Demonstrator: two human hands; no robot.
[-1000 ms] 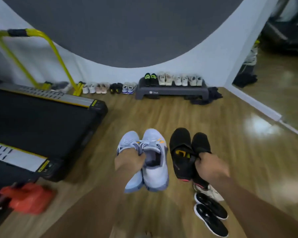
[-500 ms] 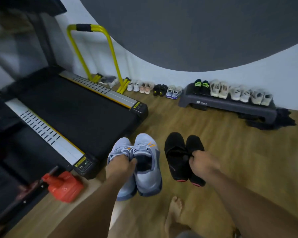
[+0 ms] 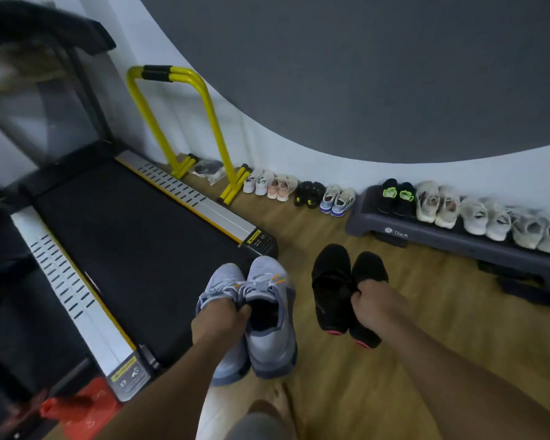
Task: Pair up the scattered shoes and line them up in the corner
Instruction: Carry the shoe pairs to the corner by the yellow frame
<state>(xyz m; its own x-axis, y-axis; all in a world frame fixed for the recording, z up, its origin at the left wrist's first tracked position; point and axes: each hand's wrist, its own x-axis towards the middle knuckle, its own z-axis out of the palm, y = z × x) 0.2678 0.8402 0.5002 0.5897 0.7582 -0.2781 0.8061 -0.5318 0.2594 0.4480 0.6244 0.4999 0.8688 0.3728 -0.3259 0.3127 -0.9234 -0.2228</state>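
Since the earlier frames the view has swung left and drawn nearer the wall, so the treadmill (image 3: pixel 134 249) now fills the left side and the dark step platform (image 3: pixel 458 246) sits further right. Both hands hang over the glossy wooden floor (image 3: pixel 426 344). The left hand (image 3: pixel 218 322) has its fingers curled into the collars of the pale blue-grey sneakers (image 3: pixel 267 335), gripping the pair side by side, toes pointing away, above the treadmill's near corner. The right hand (image 3: pixel 378 304) pinches the black shoes (image 3: pixel 332 287) together at their openings, and they hang heels down just right of the sneakers. A bare foot (image 3: pixel 280 404) stands on the floor below. The far wall is white (image 3: pixel 331 166) with a large curved dark grey panel (image 3: pixel 362 74) above. Along its base four pairs stand in a floor row (image 3: pixel 286 187), toes outward, between the yellow tubular frame (image 3: pixel 210 122) and the platform. More pairs line the platform's top (image 3: pixel 438 206), the leftmost black with green tongues. A red object (image 3: pixel 83 408), blurred, lies at the lower left beside the treadmill's end.
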